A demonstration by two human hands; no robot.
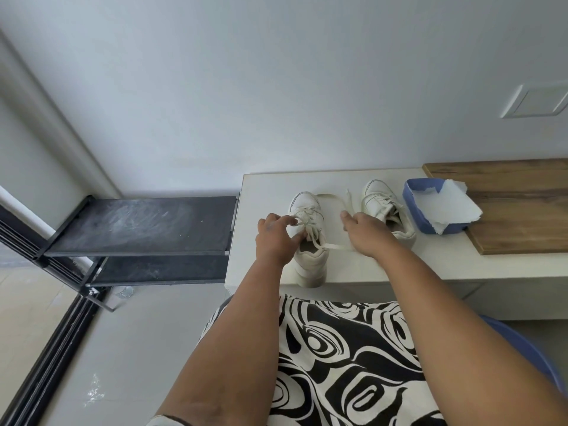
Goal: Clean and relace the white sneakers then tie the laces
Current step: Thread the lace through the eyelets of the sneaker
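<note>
black shoe rack [141,226] at 9 o'clock, beside the white desk [264,186]. left sneaker [309,241] stands at the desk's near edge, toe toward 12 o'clock, laced across most of its eyelets; its lace [330,198] is not tied, one free end looping toward 1 o'clock over the desk. left hand [275,238] rests on this sneaker, fingers [289,221] curled, pinching the lace crossings near the tongue. right hand [365,232] sits between the two shoes, fingers bent around the free lace end, which runs taut back to the top eyelet; how firmly it grips cannot be told. right sneaker [385,207] at 2 o'clock looks laced, its bow hidden. blue tray [415,207] with crumpled paper [451,207] lies just beside it, on the wooden board [516,210]. judgement: cleaning appears done; relacing the left shoe is nearly complete, and tying is left.
</note>
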